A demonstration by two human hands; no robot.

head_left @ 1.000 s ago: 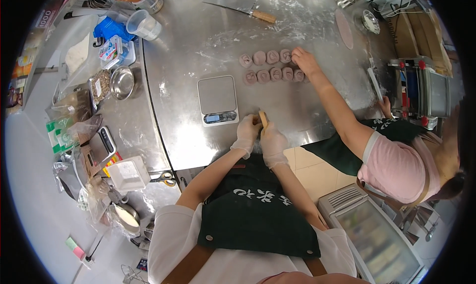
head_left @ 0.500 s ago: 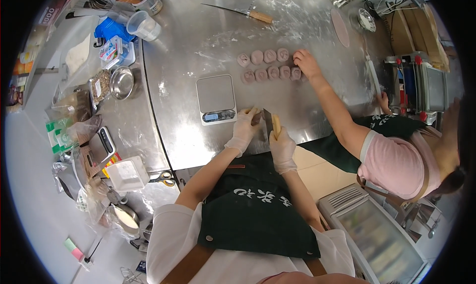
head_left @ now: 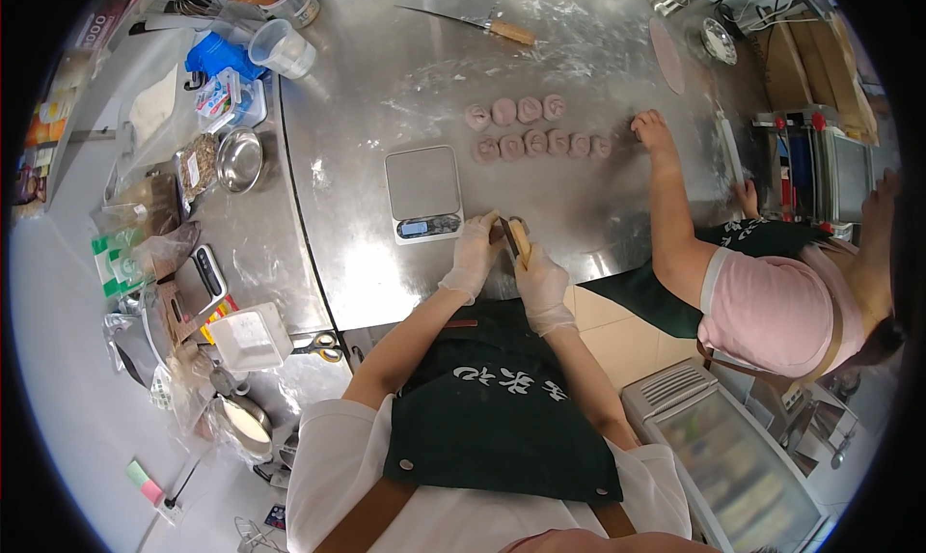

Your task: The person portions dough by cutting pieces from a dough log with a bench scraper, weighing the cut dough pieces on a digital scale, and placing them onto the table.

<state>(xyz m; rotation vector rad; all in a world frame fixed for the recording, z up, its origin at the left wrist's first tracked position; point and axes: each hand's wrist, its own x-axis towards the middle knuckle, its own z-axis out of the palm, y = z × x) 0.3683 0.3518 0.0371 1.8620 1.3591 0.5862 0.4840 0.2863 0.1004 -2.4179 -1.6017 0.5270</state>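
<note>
Both my hands wear clear gloves and meet low over the steel table, just beside the kitchen scale (head_left: 422,183). My right hand (head_left: 542,278) is closed round the pale handle of a dough scraper (head_left: 515,236), its dark metal blade toward my left hand. My left hand (head_left: 475,254) is closed, thumb and fingers pinching a small dark flat piece (head_left: 497,230) against or close to the blade; its kind cannot be made out. Two rows of pinkish-purple dough pieces (head_left: 535,143) lie beyond the scale.
A co-worker's hand (head_left: 651,126) is over the table right of the dough. A wooden-handled knife (head_left: 509,32) lies at the far side, a flat pink dough sheet (head_left: 666,56) far right. Steel bowl (head_left: 239,159), plastic tub (head_left: 282,51) and white container (head_left: 251,339) stand left.
My right hand has turned the scraper and brought it closer to my left hand. The co-worker's hand has moved right, away from the dough row, which shows another piece at its end.
</note>
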